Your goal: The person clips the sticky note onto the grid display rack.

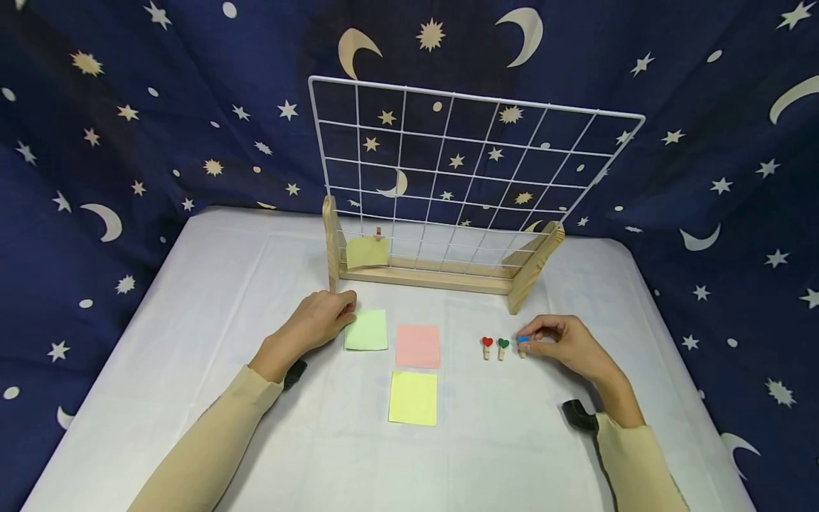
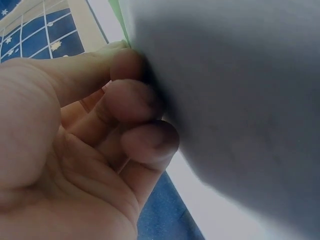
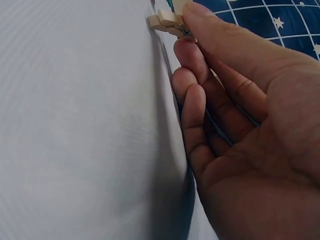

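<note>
My left hand (image 1: 318,318) pinches the left edge of a light green sticky note (image 1: 367,331) that lies on the table; a sliver of its green shows at the fingertips in the left wrist view. Thumb and fingers of my right hand (image 1: 568,344) grip a small wooden clothespin with a blue top (image 1: 523,339). Its wooden legs (image 3: 166,20) stick out past the fingertips in the right wrist view. Just left of it lie a clothespin with a red heart (image 1: 488,343) and one with a green heart (image 1: 502,344).
A pink note (image 1: 418,346) and a yellow note (image 1: 413,398) lie mid-table. Behind them stands a white wire grid (image 1: 453,135) on a wooden base (image 1: 435,281). Low on its left side hangs a yellowish note (image 1: 367,252) under a small clip (image 1: 378,233). Starry dark-blue cloth (image 1: 211,85) surrounds the table.
</note>
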A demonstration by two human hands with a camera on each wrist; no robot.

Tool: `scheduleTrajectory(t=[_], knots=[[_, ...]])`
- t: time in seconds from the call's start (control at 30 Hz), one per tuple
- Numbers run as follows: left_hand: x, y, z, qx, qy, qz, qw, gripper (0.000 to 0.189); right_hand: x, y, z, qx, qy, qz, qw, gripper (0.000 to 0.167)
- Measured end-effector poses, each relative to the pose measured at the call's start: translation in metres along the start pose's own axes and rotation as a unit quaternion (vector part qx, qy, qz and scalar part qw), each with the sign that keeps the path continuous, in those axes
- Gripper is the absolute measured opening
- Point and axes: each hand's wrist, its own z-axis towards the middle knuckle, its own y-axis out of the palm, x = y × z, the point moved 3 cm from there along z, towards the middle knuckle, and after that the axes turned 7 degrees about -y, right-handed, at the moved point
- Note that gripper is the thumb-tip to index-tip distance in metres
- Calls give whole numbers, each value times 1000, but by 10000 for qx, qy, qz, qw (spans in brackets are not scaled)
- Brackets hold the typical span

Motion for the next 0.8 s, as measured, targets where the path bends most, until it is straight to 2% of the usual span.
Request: scheduleTrajectory(t=[0.3,0.63,0.8], knots=[[0,1,-1,117,70,-66,9999,25,5,-1,-1,-69,-8,36,10000,14],[-2,-1,-1,79,-62,-173,9998,25,6,-2,1,-23,35,116,9999,16],[-2,0,1,47,-29,-189,9998,24,8,-3,-1,15,118,117,9999,17]])
